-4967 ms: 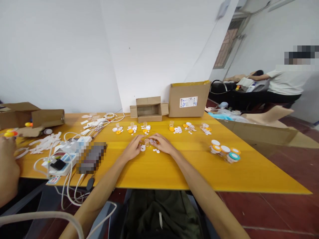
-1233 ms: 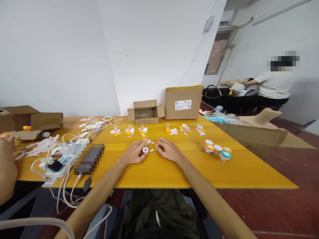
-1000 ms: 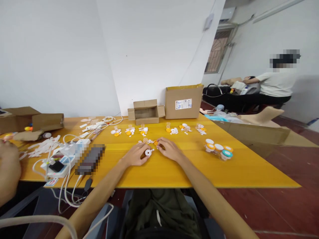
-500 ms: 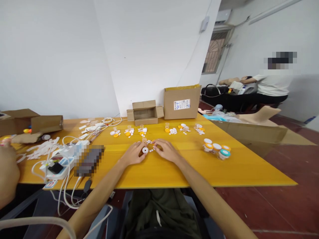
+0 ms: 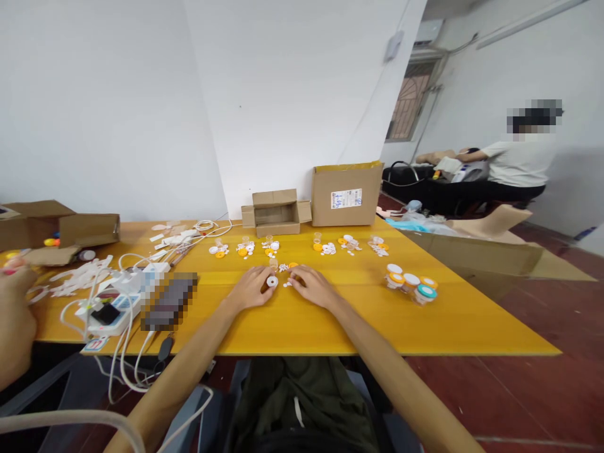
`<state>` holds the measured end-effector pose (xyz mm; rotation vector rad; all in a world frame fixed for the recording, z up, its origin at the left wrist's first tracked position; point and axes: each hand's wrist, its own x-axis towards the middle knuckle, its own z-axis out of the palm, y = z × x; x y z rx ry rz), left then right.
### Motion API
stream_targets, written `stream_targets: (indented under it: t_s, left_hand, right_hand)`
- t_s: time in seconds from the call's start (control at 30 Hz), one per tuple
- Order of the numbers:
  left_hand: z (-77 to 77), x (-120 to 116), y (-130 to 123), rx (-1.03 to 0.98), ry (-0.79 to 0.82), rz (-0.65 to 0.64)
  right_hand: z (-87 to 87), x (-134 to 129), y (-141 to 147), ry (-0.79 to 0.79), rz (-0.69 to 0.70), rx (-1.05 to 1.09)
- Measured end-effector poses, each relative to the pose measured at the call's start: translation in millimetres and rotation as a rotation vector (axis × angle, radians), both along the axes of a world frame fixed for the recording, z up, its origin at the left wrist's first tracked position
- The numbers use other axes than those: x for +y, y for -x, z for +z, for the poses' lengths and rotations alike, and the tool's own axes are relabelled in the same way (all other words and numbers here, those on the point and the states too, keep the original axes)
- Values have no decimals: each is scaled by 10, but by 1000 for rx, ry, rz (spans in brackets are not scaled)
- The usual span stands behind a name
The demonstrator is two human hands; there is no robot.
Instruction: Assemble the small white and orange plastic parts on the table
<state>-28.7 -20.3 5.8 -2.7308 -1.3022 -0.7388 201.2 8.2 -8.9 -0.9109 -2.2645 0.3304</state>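
My left hand point(image 5: 252, 290) is closed on a round white lid point(image 5: 272, 282) with a dark hole in its middle, gripped at its edge between thumb and fingers. Just beyond those fingers stands a small clear cup point(image 5: 274, 264). My right hand point(image 5: 310, 286) rests on the table with bent fingers; thumb and forefinger are a little apart. An orange lid point(image 5: 293, 265) lies at its fingertips, partly hidden. Between the hands lie a heap of tiny white pieces point(image 5: 283, 268) and a few loose white discs point(image 5: 285, 285), close to the right thumb.
Similar clusters of cups, lids and white bits point(image 5: 325, 248) line the table's back half. Capped jars point(image 5: 410, 282) stand at right. Behind are an open carton point(image 5: 277, 220) and a taller box point(image 5: 348, 195). A power strip point(image 5: 129, 302), cables and another person's arm point(image 5: 16, 327) occupy the left.
My left hand has shifted slightly left with the white lid. My right hand has barely moved, its thumb now by the loose discs. The other person's hand at left has moved slightly.
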Motion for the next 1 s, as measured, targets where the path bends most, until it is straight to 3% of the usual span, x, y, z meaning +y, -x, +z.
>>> stream_targets:
  t_s: [0.53, 1.0]
  left_hand:
    - [23, -21, -23, -18, 30, -44]
    - [37, -1, -3, -43, 24, -44]
  right_hand:
    - [-6, 26, 46, -34, 77, -41]
    - [61, -33, 27, -23, 31, 44]
